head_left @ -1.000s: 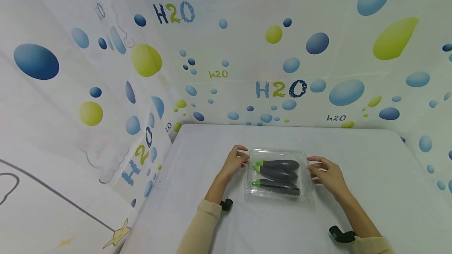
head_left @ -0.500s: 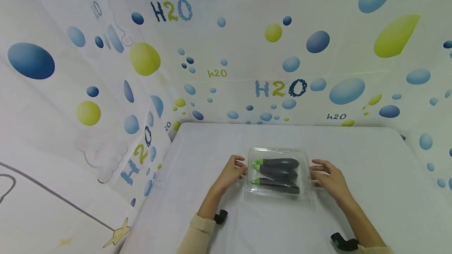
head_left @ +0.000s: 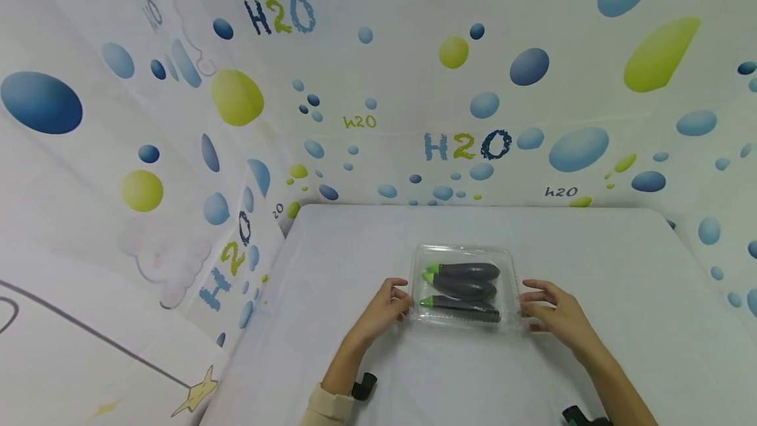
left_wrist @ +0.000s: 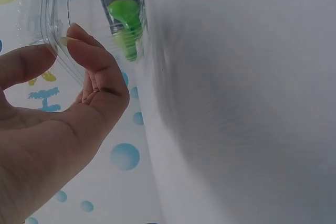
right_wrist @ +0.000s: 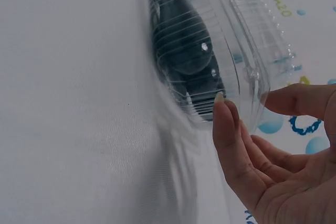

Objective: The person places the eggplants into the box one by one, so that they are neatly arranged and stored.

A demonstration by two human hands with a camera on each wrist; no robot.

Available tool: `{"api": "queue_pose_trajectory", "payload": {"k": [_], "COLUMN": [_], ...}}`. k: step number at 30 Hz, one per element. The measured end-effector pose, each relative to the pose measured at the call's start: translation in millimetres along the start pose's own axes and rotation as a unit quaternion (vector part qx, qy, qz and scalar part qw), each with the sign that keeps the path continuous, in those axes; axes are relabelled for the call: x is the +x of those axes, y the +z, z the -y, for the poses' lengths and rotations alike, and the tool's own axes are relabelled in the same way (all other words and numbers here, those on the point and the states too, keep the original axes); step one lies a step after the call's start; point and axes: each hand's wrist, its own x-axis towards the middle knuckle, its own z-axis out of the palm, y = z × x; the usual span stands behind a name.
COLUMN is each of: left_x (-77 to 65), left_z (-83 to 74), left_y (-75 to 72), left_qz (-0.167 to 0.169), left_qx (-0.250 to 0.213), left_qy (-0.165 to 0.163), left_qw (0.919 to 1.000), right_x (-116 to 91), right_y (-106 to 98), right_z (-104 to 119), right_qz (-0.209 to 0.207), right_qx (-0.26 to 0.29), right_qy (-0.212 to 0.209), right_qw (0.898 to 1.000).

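A clear plastic box with a ribbed side wall sits on the white table. Dark eggplants with green stem ends lie inside, seen through the lid; the nearest dark shape looks striped through the ribs. At the box's left edge, my left hand pinches the rim between thumb and forefinger. Opposite it, my right hand holds the right rim, thumb on one side and forefinger on the other. Both wrist views show the fingertips on the plastic edge, the other fingers curled below it.
The white table extends around the box. Behind it hangs a white sheet printed with blue and green dots, which also covers the left side. Small black devices are worn at the wrists.
Both hands have slid toward me along the box's left and right edges, the left one further. The box stays in about the same spot while the head view shifts slightly.
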Motion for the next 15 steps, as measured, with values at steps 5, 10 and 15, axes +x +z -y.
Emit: {"api": "queue_pose_trajectory", "payload": {"k": [5,10,15], "left_x": [-10.5,-20.7,-27.9], "left_z": [2.9,4.5,1.3], "left_y": [2.5,5.1,8.6], "left_qz": [0.01,0.026,0.023], "left_qx": [-0.004,-0.021,-0.04], "left_qy": [-0.004,-0.007,-0.009], "left_qw": [0.9999,0.9994,0.9989], "right_x": [-7,-12,-17], "right_y": [0,-1,-4], "right_z": [0,1,4], "right_qz": [0.024,0.045,0.092], "right_qx": [0.021,0.035,0.044], "right_qy": [0.008,0.024,0.026], "right_qw": [0.999,0.998,0.994]}}
